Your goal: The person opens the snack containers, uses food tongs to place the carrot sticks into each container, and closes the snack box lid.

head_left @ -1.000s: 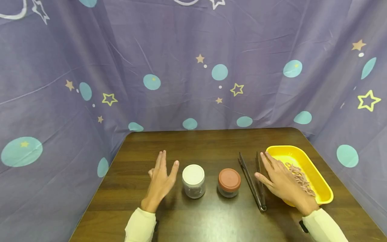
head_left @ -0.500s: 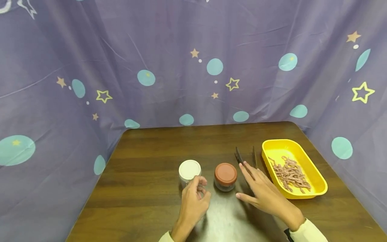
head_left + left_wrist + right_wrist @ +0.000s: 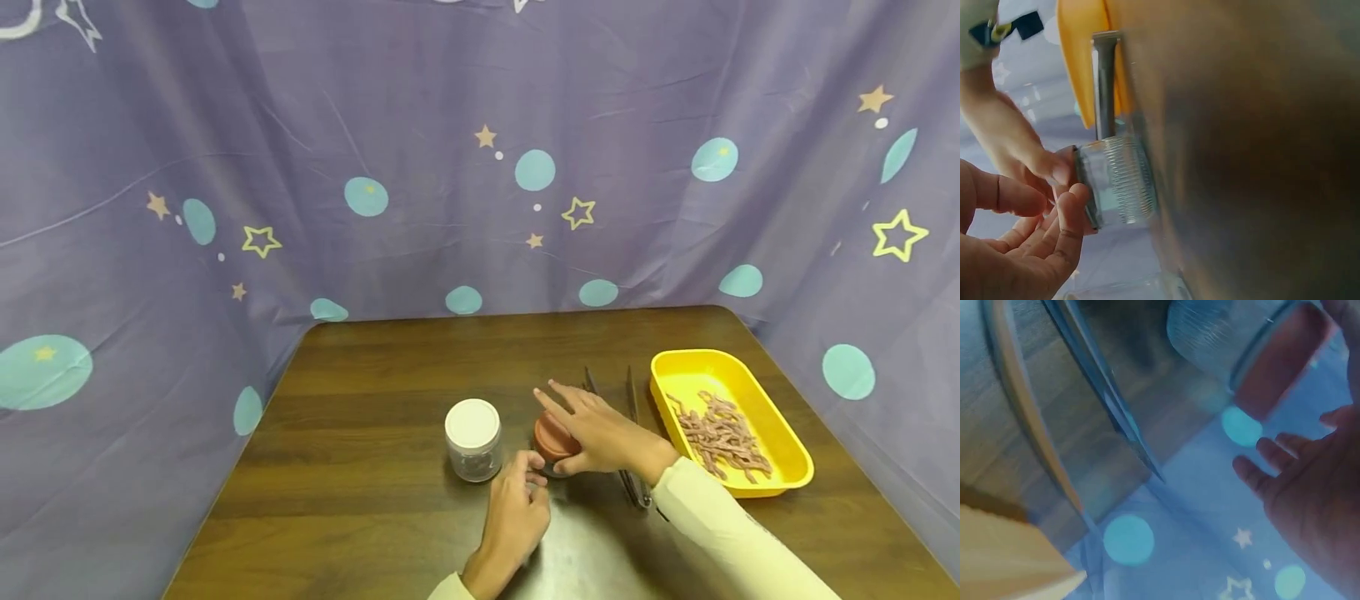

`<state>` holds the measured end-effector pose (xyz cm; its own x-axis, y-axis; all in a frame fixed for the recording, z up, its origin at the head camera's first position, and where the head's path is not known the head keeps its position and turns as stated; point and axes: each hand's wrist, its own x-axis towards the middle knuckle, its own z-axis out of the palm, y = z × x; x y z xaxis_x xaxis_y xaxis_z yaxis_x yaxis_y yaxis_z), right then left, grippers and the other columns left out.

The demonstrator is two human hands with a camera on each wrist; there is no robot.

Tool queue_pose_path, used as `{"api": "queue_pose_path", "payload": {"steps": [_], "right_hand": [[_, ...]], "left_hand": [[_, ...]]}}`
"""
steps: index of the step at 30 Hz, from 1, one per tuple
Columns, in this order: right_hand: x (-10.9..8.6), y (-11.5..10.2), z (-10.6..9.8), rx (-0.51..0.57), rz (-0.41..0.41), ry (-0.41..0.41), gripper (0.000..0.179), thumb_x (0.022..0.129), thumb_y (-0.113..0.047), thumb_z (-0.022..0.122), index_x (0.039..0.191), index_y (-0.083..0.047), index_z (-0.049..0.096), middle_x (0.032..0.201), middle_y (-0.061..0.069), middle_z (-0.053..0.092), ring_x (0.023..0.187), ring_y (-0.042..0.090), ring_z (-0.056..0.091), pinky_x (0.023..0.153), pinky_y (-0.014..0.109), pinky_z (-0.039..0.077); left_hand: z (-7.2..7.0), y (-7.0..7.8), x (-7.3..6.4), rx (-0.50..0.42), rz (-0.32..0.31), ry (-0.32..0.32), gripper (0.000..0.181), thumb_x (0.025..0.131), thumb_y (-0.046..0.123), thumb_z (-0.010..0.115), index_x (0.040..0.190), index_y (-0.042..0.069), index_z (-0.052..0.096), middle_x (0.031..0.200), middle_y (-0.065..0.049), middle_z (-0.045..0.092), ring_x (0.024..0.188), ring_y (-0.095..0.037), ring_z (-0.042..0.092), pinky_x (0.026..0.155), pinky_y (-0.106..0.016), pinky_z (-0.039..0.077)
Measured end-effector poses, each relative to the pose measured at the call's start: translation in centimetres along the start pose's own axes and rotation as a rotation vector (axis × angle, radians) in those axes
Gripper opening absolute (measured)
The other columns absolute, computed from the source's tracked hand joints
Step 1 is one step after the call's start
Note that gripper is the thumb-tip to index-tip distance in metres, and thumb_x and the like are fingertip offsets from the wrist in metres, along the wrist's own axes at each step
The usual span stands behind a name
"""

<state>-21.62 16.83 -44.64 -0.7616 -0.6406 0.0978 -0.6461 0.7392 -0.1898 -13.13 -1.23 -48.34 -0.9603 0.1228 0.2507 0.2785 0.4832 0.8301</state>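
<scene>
A small glass jar with a reddish-brown lid (image 3: pixel 551 439) stands upright on the table, partly covered by my hands in the head view. My right hand (image 3: pixel 603 429) reaches over this lid, its fingers spread and its thumb at the near side. In the right wrist view the jar's ribbed glass (image 3: pixel 1210 340) shows, with several fingers apart from the lid. My left hand (image 3: pixel 516 510) is at the jar's near left, fingers loosely bent. The left wrist view puts its fingertips close by the lid (image 3: pixel 1066 165); whether they touch it I cannot tell.
A clear jar with a white lid (image 3: pixel 472 423) stands left of my hands. Metal tongs (image 3: pixel 633 396) lie spread beneath my right forearm. Further right is a yellow tray (image 3: pixel 789 446) with brown shredded strips (image 3: pixel 723 437). A patterned curtain (image 3: pixel 420 250) surrounds the wooden table (image 3: pixel 360 467).
My left hand has come from the table's left side, past the white-lidded jar, to the reddish-brown-lidded jar. My right hand has moved left from beside the tray, over the tongs, to that lid.
</scene>
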Motion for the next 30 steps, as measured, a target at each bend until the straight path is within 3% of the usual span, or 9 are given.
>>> {"api": "queue_pose_path", "payload": {"steps": [3,5,9,12,16,21,26,30], "right_hand": [[0.7,0.2,1.0,0.017,0.002,-0.088,0.099,0.072,-0.052,0.071,0.149,-0.025,0.015,0.149,0.011,0.028,0.126,0.029,0.039,0.099,0.049,0.039],[0.8,0.2,1.7,0.017,0.010,-0.096,0.093,0.072,-0.049,0.071,0.147,-0.024,0.023,0.139,0.007,0.039,0.111,0.021,0.046,0.086,0.038,0.046],[0.6,0.1,2.8,0.010,0.041,-0.025,0.084,0.068,-0.047,0.072,0.140,-0.021,0.036,0.114,0.001,0.045,0.089,0.013,0.042,0.063,0.023,0.041],[-0.1,-0.3,3.0,0.060,0.099,0.048,0.081,0.067,-0.047,0.071,0.136,-0.017,0.040,0.108,0.003,0.046,0.086,0.013,0.042,0.060,0.021,0.039],[-1.5,-1.6,2.0,0.290,0.266,0.103,0.077,0.071,-0.045,0.071,0.135,-0.016,0.038,0.105,0.006,0.046,0.080,0.013,0.046,0.056,0.022,0.041],[-3.5,-4.5,0.2,0.619,0.492,0.124,0.072,0.075,-0.044,0.069,0.133,-0.016,0.038,0.107,0.012,0.048,0.069,0.016,0.053,0.053,0.028,0.048],[-5.0,-7.8,-0.4,0.846,0.600,0.093,0.063,0.080,-0.042,0.065,0.130,-0.012,0.040,0.106,0.013,0.054,0.073,0.020,0.058,0.056,0.034,0.051],[-5.6,-10.0,-0.1,0.914,0.648,0.120,0.062,0.082,-0.043,0.062,0.129,-0.009,0.042,0.110,0.011,0.057,0.088,0.019,0.056,0.070,0.031,0.049]], "left_hand": [[0.3,-0.4,-0.6,0.032,0.039,-0.019,0.036,0.072,-0.009,0.048,0.103,0.007,0.056,0.099,-0.007,0.063,0.087,-0.019,0.063,0.071,-0.020,0.051],[0.5,-0.5,-0.9,0.053,0.052,-0.016,0.038,0.071,-0.010,0.048,0.103,0.009,0.056,0.097,-0.005,0.064,0.087,-0.018,0.063,0.071,-0.022,0.051],[0.6,-0.6,-1.2,0.067,0.051,-0.009,0.043,0.067,-0.011,0.048,0.102,0.013,0.056,0.097,-0.002,0.064,0.086,-0.014,0.063,0.073,-0.025,0.051],[0.5,-0.4,-1.5,0.096,0.038,-0.008,0.043,0.067,-0.005,0.051,0.104,0.017,0.055,0.100,0.001,0.063,0.088,-0.012,0.061,0.072,-0.024,0.049],[-0.2,0.1,-2.1,0.212,0.081,0.052,0.043,0.066,0.011,0.061,0.107,0.018,0.055,0.102,0.005,0.061,0.089,-0.011,0.059,0.074,-0.025,0.048],[-1.3,0.6,-2.6,0.358,0.267,0.165,0.067,0.062,0.034,0.074,0.120,0.012,0.051,0.111,0.000,0.054,0.088,-0.012,0.055,0.072,-0.025,0.049],[-1.4,1.2,-2.9,0.437,0.377,0.090,0.094,0.060,0.050,0.074,0.137,0.008,0.039,0.130,-0.004,0.046,0.105,-0.016,0.053,0.082,-0.032,0.051],[-1.4,1.6,-3.0,0.533,0.439,0.088,0.102,0.057,0.056,0.076,0.136,0.002,0.040,0.123,-0.004,0.057,0.105,-0.017,0.057,0.092,-0.035,0.046]]}}
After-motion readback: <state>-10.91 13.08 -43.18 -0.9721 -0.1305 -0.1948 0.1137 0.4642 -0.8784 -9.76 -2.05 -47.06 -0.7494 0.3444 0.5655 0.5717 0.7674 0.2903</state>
